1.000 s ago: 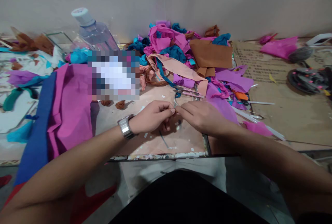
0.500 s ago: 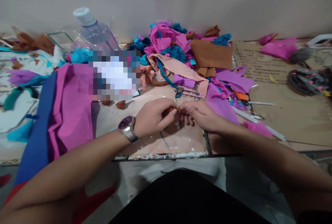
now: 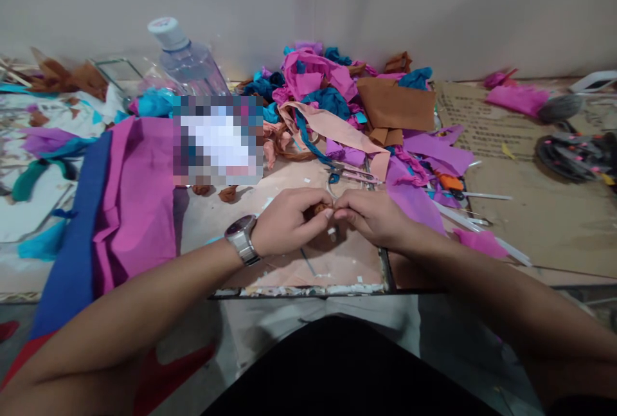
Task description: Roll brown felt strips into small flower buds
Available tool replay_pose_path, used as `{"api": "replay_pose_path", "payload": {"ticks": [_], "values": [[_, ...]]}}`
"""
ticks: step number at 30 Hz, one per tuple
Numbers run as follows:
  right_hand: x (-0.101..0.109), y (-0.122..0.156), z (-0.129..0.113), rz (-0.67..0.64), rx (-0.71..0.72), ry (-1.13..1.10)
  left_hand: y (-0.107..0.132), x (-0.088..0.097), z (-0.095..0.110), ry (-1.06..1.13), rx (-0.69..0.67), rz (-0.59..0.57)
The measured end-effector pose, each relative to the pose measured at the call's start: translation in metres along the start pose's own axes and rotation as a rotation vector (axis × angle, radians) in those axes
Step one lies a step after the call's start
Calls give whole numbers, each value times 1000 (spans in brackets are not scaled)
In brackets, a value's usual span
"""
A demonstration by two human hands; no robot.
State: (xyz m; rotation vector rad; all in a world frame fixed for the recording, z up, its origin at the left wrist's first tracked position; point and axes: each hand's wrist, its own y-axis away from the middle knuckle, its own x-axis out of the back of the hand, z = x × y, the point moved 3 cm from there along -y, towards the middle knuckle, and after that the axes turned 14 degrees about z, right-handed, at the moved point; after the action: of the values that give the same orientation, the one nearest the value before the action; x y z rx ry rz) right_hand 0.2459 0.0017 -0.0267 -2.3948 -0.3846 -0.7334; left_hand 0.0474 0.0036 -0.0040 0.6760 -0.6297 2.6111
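My left hand (image 3: 289, 220), with a metal watch (image 3: 241, 238) on its wrist, is closed in a pinch on a small brown crumpled piece (image 3: 319, 209). My right hand (image 3: 373, 217) meets it fingertip to fingertip, fingers curled onto the same brown piece. Both hands hover just over a pinkish work board (image 3: 299, 268). Much of the brown piece is hidden inside the fingers.
A heap of pink, teal, purple and brown paper scraps (image 3: 347, 101) lies behind the hands. Magenta and blue sheets (image 3: 130, 197) lie at the left, with a plastic bottle (image 3: 186, 59) behind. Scissors (image 3: 349, 173) rest beyond the hands; cardboard (image 3: 530, 210) lies at the right.
A brown piece has come into view between the fingertips and both hands have closed tighter round it. The view has shifted slightly to the left.
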Motion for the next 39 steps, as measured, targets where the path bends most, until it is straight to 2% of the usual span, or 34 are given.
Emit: {"api": "replay_pose_path", "payload": {"ticks": [3, 5, 8, 11, 16, 22, 28, 35, 39], "values": [[2, 0, 0, -46, 148, 113, 0, -5, -5, 271, 362, -132], [2, 0, -3, -74, 230, 172, 1, -8, -9, 372, 525, -200], [2, 1, -9, -95, 354, 290, 0, -11, -12, 416, 624, -238], [0, 4, -12, -112, 415, 401, -1, -12, -15, 396, 645, -222], [-4, 6, -10, -73, 337, 353, 0, -11, -16, 321, 601, -135], [-5, 0, -9, -21, 192, 197, -2, -5, -14, 133, 353, -16], [-4, 0, -8, 12, 142, 207, -3, -3, -11, 30, 267, 8], [3, 1, 0, 257, 6, 21, -9, -1, 2, 24, 120, 119], [5, 0, 1, 306, -46, -8, -15, -1, 9, 35, 84, 166]]}}
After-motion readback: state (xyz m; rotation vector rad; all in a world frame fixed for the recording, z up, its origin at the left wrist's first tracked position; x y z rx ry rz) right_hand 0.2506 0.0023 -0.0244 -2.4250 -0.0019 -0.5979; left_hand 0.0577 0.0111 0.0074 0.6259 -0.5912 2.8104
